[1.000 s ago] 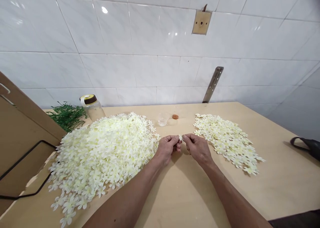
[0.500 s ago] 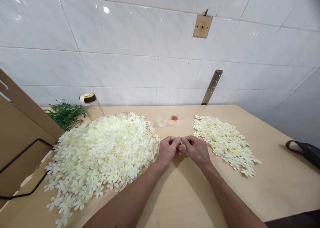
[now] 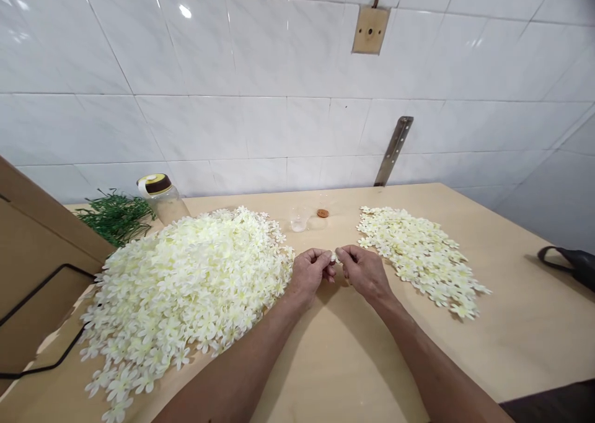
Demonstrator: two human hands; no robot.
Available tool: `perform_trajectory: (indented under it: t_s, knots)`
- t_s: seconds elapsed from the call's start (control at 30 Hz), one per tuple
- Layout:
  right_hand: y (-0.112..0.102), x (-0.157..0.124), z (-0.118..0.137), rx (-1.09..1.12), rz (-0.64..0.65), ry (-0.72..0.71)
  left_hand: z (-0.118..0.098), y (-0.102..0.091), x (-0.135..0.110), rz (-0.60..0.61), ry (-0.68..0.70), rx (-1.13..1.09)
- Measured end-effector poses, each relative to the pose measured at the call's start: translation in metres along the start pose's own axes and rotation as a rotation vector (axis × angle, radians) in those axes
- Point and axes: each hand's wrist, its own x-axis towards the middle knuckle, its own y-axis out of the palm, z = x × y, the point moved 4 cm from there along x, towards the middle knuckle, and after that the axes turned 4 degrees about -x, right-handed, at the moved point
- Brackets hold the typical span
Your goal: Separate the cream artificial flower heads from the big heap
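My left hand [image 3: 310,272] and my right hand [image 3: 364,270] meet fingertip to fingertip above the middle of the wooden table [image 3: 353,361]. Both are closed in a pinch on one small cream fabric flower [image 3: 334,257], mostly hidden by the fingers. A big heap of the same flowers [image 3: 186,287] lies just left of my left hand. A smaller, flatter spread of flowers [image 3: 418,256] lies to the right of my right hand.
A clear jar with a brown lid [image 3: 160,197] and green plastic stems [image 3: 114,215] sit at the back left. A small clear cup [image 3: 298,220] and a brown disc [image 3: 322,213] stand near the tiled wall. A cardboard box [image 3: 32,274] is at the left, a black strap [image 3: 569,265] at the right.
The hands stay pinched together on the flower, with only small finger movement. The view has shifted slightly.
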Motion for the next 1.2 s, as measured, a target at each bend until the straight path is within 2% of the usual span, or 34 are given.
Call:
perform_trajectory:
  t_s: [0.33,0.57,0.77,0.87,0.93,1.0,1.07,1.13,1.2]
  knots:
    - [0.008,0.001,-0.011,0.352,0.069,0.158,0.005,-0.002,0.004,0.024,0.006,-0.030]
    - [-0.003,0.009,-0.027,0.589,-0.037,0.218,0.003,0.001,0.003,0.013,0.029,-0.013]
    - [-0.024,0.014,-0.031,0.577,-0.209,0.205,0.004,0.003,0.003,-0.012,0.043,0.034]
    - [-0.034,0.016,-0.012,0.449,-0.283,0.165,0.003,0.004,0.002,-0.026,0.031,0.046]
    - [-0.034,0.016,0.014,0.294,-0.286,0.081,0.000,0.004,0.000,-0.031,0.029,0.059]
    - [-0.026,0.016,0.049,0.138,-0.202,-0.082,-0.004,0.005,-0.001,-0.024,0.045,0.078]
    - [-0.011,0.017,0.081,0.091,-0.020,-0.252,-0.008,0.005,-0.002,-0.018,0.064,0.118]
    - [0.003,0.019,0.099,0.081,0.167,-0.362,-0.009,0.004,-0.001,-0.027,0.068,0.148]
    - [0.003,0.025,0.099,0.075,0.136,-0.405,-0.008,0.003,0.000,-0.031,0.057,0.124]
